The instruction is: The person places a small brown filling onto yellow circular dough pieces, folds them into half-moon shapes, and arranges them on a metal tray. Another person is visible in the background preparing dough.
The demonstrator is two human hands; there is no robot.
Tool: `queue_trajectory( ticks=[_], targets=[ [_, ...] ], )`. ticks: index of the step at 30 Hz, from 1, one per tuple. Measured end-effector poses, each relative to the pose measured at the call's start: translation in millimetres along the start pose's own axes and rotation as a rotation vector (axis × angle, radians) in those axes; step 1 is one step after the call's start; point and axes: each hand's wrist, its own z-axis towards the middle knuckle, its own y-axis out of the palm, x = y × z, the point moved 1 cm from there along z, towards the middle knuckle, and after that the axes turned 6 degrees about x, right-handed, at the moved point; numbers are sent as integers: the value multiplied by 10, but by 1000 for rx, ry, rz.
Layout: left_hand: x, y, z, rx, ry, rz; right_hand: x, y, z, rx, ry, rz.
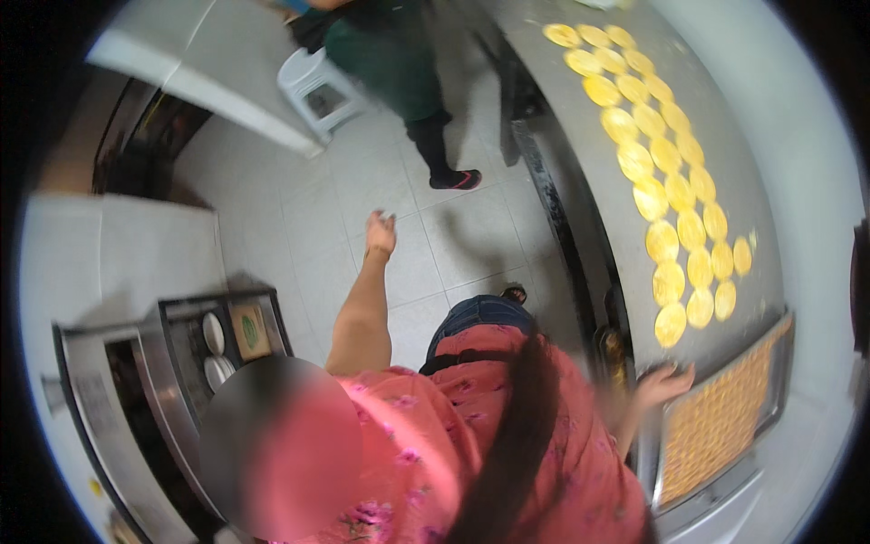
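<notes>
My left hand (381, 238) hangs over the tiled floor with the arm stretched forward. Its fingers are curled round something small and whitish that I cannot make out. At the near end of the steel table (598, 136), my right hand (663, 385) is beside the corner of a metal tray (787, 328), fingers apart and no object seen in them. Small golden-brown pieces (720, 426) fill that tray closely. Several flat yellow dough rounds (666, 283) lie in rows along the table, beyond my right hand.
Ahead stands another person in a dark green garment (385, 59) and dark flip-flops, next to a white plastic stool (322, 86). A black-framed rack (222, 299) with white bowls (216, 334) is at left. The table's dark edge (548, 199) runs along my right.
</notes>
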Motion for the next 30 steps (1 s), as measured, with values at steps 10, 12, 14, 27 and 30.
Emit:
queue_trajectory(
  ticks=[10,12,14,27,30],
  targets=[
    [862,132,18,-282,351,300,227,65,-97,-17,89,32],
    [770,258,-58,-352,346,330,230,97,-80,-16,-117,-194],
    [631,399,-161,-365,316,328,227,75,-100,12,85,-34],
    [705,1112,-718,-145,88,-25,-139,-63,-2,10,217,80],
    [723,1258,-709,-52,45,-69,-139,-57,-5,18,197,80]
  ],
)
